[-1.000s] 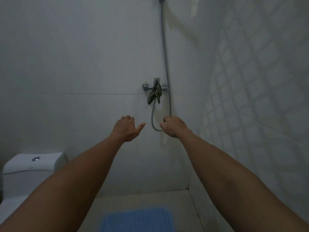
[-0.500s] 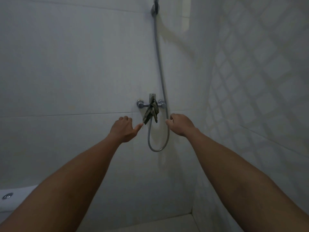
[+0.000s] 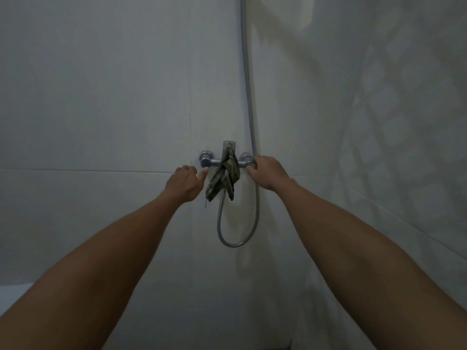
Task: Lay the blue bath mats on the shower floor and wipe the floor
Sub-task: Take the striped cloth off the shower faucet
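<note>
Both hands are up at the shower mixer, arms stretched forward from the bottom corners of the view.

Right hand [image 3: 267,174]: fingers curled around the right end of the mixer valve [image 3: 219,161], by the right wall fitting, where the shower hose [image 3: 249,102] runs past. Grip looks closed; cannot tell whether it pinches the fitting, the hose, or both, because the fingertips hide the contact.

Left hand [image 3: 184,181]: loosely curled, thumb and forefinger extended toward the left end of the mixer. Thumb tip sits just under the left fitting, touching or nearly so. It is holding nothing.

Between the hands: a dark striped rag [image 3: 223,176] draped over the middle of the mixer, hanging down below both hands' knuckles. Neither hand touches it; the left thumb is just beside its left edge.

Below the hands: the hose drops behind the right hand, loops under the rag and comes back up to the mixer underside. Above the right hand it rises straight out of the top of the view.

Beyond the hands: pale tiled wall [image 3: 101,97], with a grout line running level with the left hand. Right of the right arm: a side wall with a lattice tile pattern [image 3: 404,109].

Blue bath mats and the shower floor are out of view.
</note>
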